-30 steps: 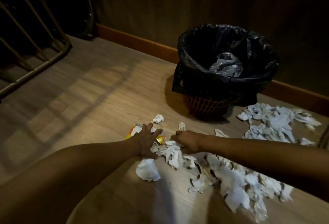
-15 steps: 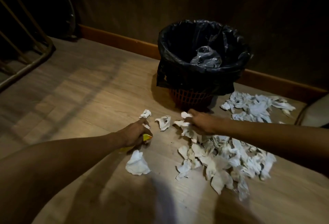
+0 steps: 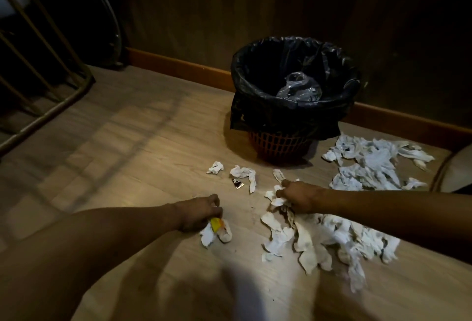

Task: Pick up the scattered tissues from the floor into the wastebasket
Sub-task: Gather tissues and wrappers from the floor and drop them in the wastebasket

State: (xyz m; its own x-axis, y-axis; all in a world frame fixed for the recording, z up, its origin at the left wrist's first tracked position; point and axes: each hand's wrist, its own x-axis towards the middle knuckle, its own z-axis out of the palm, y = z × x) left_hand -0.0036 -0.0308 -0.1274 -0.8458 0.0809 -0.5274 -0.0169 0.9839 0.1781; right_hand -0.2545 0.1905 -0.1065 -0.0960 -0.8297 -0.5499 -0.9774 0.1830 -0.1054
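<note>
Wood floor (image 3: 132, 142), crumpled white tissues (image 3: 319, 239), right hand (image 3: 300, 197) grip bunched

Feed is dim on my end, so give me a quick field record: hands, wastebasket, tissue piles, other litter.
left hand: closed on a yellow wrapper and a tissue
right hand: gripping tissues at the near pile
wastebasket: upright by the wall, black liner, clear plastic inside
far pile: right of basket, untouched
loose tissues: in front of basket
small dark scrap: beside them
</note>
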